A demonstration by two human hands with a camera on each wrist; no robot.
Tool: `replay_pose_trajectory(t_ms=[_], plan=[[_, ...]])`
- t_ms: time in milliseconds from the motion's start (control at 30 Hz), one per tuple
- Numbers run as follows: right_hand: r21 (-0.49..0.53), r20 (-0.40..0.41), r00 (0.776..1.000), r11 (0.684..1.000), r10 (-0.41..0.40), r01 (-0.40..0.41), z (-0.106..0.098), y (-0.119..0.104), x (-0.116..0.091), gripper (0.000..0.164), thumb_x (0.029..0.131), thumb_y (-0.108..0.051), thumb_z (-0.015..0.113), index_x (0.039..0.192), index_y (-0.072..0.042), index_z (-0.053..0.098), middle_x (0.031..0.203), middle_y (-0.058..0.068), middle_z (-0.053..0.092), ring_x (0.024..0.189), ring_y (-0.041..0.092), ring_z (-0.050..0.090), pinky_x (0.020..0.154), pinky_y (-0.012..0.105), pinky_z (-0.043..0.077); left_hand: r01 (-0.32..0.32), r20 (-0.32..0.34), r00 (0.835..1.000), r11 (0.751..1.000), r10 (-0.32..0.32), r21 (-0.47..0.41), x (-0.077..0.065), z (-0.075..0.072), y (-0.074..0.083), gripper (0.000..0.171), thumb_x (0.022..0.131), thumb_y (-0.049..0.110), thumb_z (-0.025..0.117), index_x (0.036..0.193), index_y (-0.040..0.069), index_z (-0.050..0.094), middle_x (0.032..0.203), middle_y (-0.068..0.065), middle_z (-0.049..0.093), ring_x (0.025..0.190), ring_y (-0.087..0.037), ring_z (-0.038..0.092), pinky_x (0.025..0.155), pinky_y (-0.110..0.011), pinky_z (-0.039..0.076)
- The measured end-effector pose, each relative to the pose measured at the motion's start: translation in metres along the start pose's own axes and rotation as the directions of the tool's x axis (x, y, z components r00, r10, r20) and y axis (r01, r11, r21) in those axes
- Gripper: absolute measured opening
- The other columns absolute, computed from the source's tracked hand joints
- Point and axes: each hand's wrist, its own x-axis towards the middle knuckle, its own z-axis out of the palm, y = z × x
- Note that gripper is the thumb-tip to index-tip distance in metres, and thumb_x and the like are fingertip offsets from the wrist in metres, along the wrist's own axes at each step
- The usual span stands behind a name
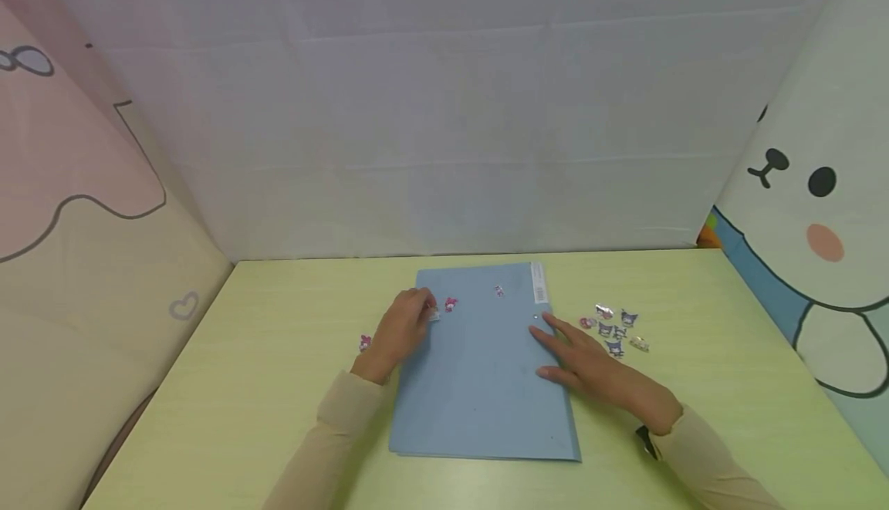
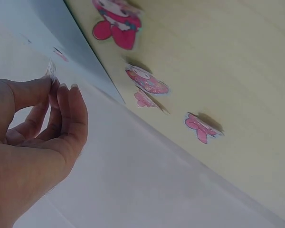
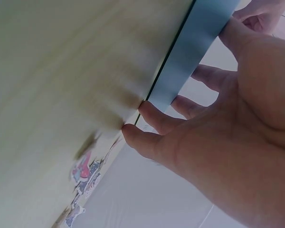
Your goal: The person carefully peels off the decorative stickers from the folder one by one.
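A blue folder (image 1: pixel 479 386) lies flat on the table, two small character stickers on its upper part: a pink sticker (image 1: pixel 451 305) and a paler sticker (image 1: pixel 499 291). Over the folder's upper left edge, my left hand (image 1: pixel 403 329) pinches a small whitish sticker (image 2: pixel 51 69) between thumb and index finger. Its printed side cannot be made out. My right hand (image 1: pixel 590 363) rests with spread fingers on the folder's right edge, some fingertips on the folder and others touching the tabletop beside it.
Right of the folder lies a loose group of purple and white stickers (image 1: pixel 614 348). Several pink stickers (image 2: pixel 147 80) lie on the table (image 1: pixel 278 386) to its left, partly hidden by the left arm. A white barcode label (image 1: pixel 539 282) marks the folder's top right corner. White cloth (image 1: pixel 444 147) hangs behind.
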Motion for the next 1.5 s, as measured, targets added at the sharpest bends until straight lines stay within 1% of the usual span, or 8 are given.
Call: replay_pose_trajectory(t_ms=[300, 533, 667, 933, 1067, 1233, 1433, 1500], plan=[[-0.010, 0.008, 1.000, 1.000, 0.005, -0.005, 0.000, 0.000, 0.000, 0.062, 0.104, -0.032, 0.061, 0.155, -0.003, 0.042, 0.161, 0.028, 0.030, 0.145, 0.053, 0.030, 0.111, 0.069, 0.030, 0.042, -0.008, 0.999, 0.999, -0.042, 0.007, -0.004, -0.005, -0.008, 0.010, 0.093, -0.008, 0.065, 0.097, 0.001, 0.062, 0.090, -0.012, 0.061, 0.089, -0.032, 0.059, 0.079, -0.046, 0.053], [-0.020, -0.016, 1.000, 1.000, -0.020, 0.020, 0.001, 0.001, 0.000, 0.061, 0.103, -0.029, 0.063, 0.154, -0.001, 0.044, 0.159, 0.030, 0.032, 0.143, 0.054, 0.033, 0.109, 0.069, 0.033, 0.015, -0.026, 1.000, 1.000, -0.014, 0.011, -0.008, -0.011, -0.013, 0.011, 0.093, -0.011, 0.064, 0.097, 0.000, 0.062, 0.088, -0.012, 0.059, 0.088, -0.032, 0.058, 0.079, -0.046, 0.052], [-0.030, -0.020, 0.999, 0.999, -0.025, 0.024, 0.001, 0.001, 0.000, 0.061, 0.103, -0.029, 0.063, 0.154, -0.001, 0.044, 0.159, 0.030, 0.033, 0.143, 0.053, 0.034, 0.110, 0.068, 0.033, 0.015, -0.025, 1.000, 1.000, -0.014, 0.019, -0.009, -0.015, -0.018, 0.013, 0.092, -0.012, 0.063, 0.098, -0.001, 0.063, 0.089, -0.012, 0.059, 0.088, -0.031, 0.059, 0.078, -0.044, 0.052], [-0.035, -0.021, 0.999, 0.999, -0.032, 0.031, -0.001, -0.001, 0.001, 0.061, 0.102, -0.027, 0.064, 0.153, 0.000, 0.045, 0.158, 0.031, 0.034, 0.142, 0.053, 0.036, 0.109, 0.067, 0.035, 0.062, 0.034, 0.998, 0.998, -0.062, -0.002, -0.012, -0.026, -0.027, 0.015, 0.094, -0.015, 0.059, 0.103, -0.005, 0.065, 0.092, -0.013, 0.057, 0.089, -0.031, 0.057, 0.081, -0.044, 0.053], [-0.022, -0.012, 1.000, 1.000, -0.020, 0.020, -0.002, -0.002, 0.002, 0.061, 0.102, -0.028, 0.064, 0.153, -0.001, 0.044, 0.159, 0.030, 0.033, 0.143, 0.053, 0.035, 0.109, 0.067, 0.034, 0.082, 0.057, 0.995, 0.997, -0.082, 0.006, -0.012, -0.029, -0.033, 0.020, 0.090, -0.019, 0.061, 0.105, -0.006, 0.065, 0.095, -0.014, 0.057, 0.091, -0.032, 0.058, 0.083, -0.045, 0.053], [-0.013, -0.011, 1.000, 1.000, -0.021, 0.021, -0.002, -0.002, 0.002, 0.061, 0.102, -0.028, 0.064, 0.153, -0.001, 0.044, 0.158, 0.030, 0.033, 0.142, 0.053, 0.035, 0.109, 0.068, 0.034, 0.109, 0.058, 0.992, 0.994, -0.108, -0.012, -0.014, -0.033, -0.038, 0.027, 0.083, -0.022, 0.067, 0.105, -0.006, 0.065, 0.095, -0.015, 0.057, 0.090, -0.032, 0.057, 0.083, -0.046, 0.051], [-0.001, -0.006, 1.000, 1.000, -0.014, 0.014, -0.001, -0.001, 0.001, 0.061, 0.103, -0.029, 0.063, 0.154, -0.001, 0.043, 0.160, 0.030, 0.031, 0.143, 0.053, 0.033, 0.110, 0.068, 0.032, 0.130, 0.046, 0.991, 0.991, -0.128, -0.029, -0.016, -0.036, -0.044, 0.018, 0.091, -0.018, 0.061, 0.105, -0.008, 0.068, 0.093, -0.016, 0.059, 0.091, -0.034, 0.058, 0.084, -0.047, 0.052], [0.006, 0.001, 1.000, 1.000, -0.006, 0.006, 0.000, -0.001, 0.001, 0.062, 0.104, -0.030, 0.062, 0.155, -0.002, 0.042, 0.161, 0.029, 0.030, 0.144, 0.053, 0.031, 0.110, 0.068, 0.031, 0.141, 0.044, 0.989, 0.990, -0.140, -0.027, -0.016, -0.037, -0.045, 0.019, 0.090, -0.018, 0.062, 0.105, -0.008, 0.068, 0.093, -0.016, 0.060, 0.092, -0.035, 0.059, 0.085, -0.047, 0.052]])
